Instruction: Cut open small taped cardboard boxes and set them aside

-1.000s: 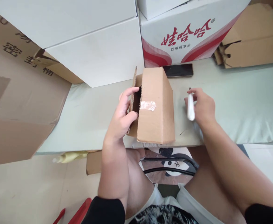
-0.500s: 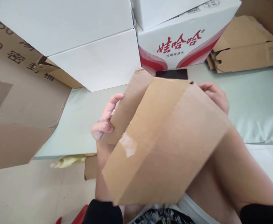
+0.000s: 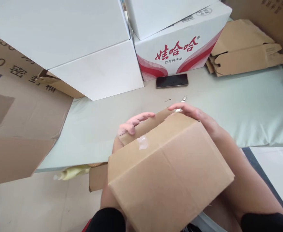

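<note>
Gripping tilted cardboard box (image 3: pixel 165 164) between left hand (image 3: pixel 132 124) and right hand (image 3: pixel 199 116).

Storage corner, I'd call this, right here in the room: white boxes (image 3: pixel 102 74) stacked one on another, a red-lettered drinking-water carton (image 3: pixel 175 64) next to them, flattened cardboard (image 3: pixel 247 59) over right, big printed carton (image 3: pixel 23 119) at left. Home or shop? Can't tell!

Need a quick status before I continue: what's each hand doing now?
Left hand: holding the cardboard box by its flap.
Right hand: holding the box's other end.
</note>
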Motion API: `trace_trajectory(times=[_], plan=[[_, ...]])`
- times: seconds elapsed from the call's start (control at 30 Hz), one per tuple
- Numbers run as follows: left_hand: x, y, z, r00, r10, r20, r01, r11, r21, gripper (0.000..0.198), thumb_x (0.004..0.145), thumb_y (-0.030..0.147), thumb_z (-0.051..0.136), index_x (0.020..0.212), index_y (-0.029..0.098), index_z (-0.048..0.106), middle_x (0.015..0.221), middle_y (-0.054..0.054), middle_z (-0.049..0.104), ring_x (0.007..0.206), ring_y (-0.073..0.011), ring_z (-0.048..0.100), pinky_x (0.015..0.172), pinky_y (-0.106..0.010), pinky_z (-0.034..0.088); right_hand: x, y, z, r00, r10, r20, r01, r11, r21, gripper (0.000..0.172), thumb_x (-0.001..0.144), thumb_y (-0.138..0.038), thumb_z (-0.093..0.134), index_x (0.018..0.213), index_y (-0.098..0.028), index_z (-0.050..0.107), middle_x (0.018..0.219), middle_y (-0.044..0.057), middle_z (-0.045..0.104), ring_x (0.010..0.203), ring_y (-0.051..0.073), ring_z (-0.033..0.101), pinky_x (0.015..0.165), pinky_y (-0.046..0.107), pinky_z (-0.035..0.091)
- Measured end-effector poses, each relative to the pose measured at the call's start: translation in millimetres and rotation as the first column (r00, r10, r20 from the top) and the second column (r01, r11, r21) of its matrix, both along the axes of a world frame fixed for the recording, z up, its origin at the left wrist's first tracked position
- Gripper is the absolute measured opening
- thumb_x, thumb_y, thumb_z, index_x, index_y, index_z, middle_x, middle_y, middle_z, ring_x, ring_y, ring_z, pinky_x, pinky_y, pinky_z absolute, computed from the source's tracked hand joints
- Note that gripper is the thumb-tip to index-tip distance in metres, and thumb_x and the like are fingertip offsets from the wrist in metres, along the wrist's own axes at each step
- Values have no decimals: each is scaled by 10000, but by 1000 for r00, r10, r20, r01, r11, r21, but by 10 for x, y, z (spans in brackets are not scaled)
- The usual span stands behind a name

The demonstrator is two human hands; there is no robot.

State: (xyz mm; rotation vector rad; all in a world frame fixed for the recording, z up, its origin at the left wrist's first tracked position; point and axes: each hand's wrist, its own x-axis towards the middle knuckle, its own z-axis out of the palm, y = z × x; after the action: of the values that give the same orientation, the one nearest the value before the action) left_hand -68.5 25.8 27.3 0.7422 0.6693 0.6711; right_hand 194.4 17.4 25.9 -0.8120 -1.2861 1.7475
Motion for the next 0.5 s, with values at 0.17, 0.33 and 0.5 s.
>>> trace_trajectory(times=[0.17, 0.33, 0.5], plan=[[-60, 32, -44, 999, -43, -30, 44, 999, 27, 706, 543, 193, 520, 1223, 249, 703, 1225, -64, 732, 1166, -344, 660, 980, -501, 516, -8, 29, -8, 990, 102, 102, -113, 988, 104, 592, 868, -772, 508, 1128, -288, 726, 1183, 78, 728, 1009, 268, 709, 837, 398, 575], [-42, 30, -47, 1000, -20, -14, 21, 998, 59, 670, 579, 207, 553, 1230, 245, 705, 1233, -68, 726, 1167, -345, 668, 960, -484, 534, -25, 8, -49, 1000, 31, 6, -31, 997, 75, 559, 822, -745, 578, 1134, -291, 678, 1075, 74, 724, 872, 250, 696, 736, 381, 568], [47, -43, -27, 997, 11, -70, -1, 989, 146, 551, 662, 282, 560, 1190, 253, 716, 1255, -68, 729, 1167, -345, 680, 965, -508, 544, -63, -52, -6, 944, -327, 49, 322, 943, 88, 508, 788, -707, 615, 1124, -328, 652, 915, 41, 665, 820, 252, 651, 700, 381, 531]])
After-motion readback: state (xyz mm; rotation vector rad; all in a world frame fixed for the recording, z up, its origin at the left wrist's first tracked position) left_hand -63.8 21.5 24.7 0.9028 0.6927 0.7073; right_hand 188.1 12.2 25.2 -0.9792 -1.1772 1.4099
